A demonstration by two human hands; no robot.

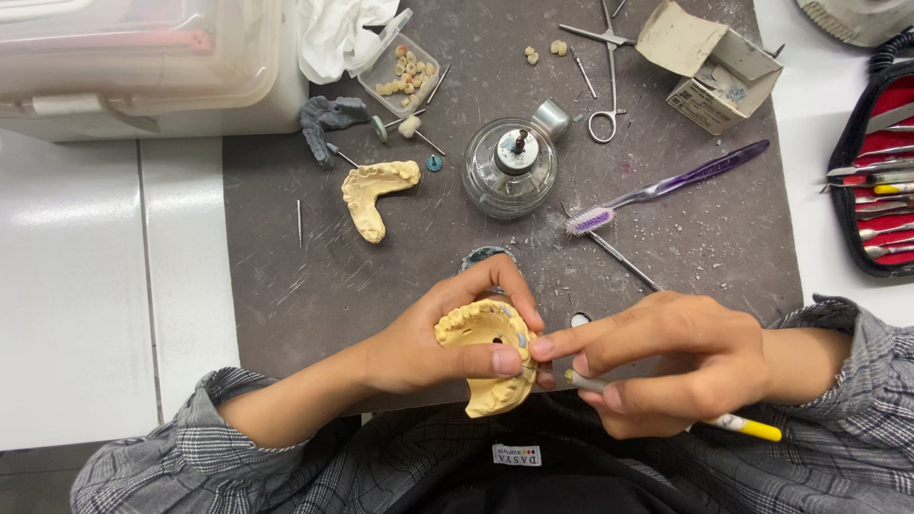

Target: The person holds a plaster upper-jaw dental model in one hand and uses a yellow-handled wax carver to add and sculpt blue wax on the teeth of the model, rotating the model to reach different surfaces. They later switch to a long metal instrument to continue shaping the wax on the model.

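The left hand (428,343) grips a yellow dental cast (490,357); the right hand (666,362) pinches a yellow-handled tool (747,427). A clear tray (400,71) near the mat's (286,305) far edge holds loose teeth (409,74).

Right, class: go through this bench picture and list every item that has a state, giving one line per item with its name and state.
Yellow plaster dental cast: held in left hand.
Slim yellow-tipped hand tool: gripped by right hand, tip at the cast.
Glass spirit burner: unlit, metal cap off beside it.
Small cardboard box: flap open.
Clear plastic tray of teeth: lid open.
Red-lined instrument case: open.
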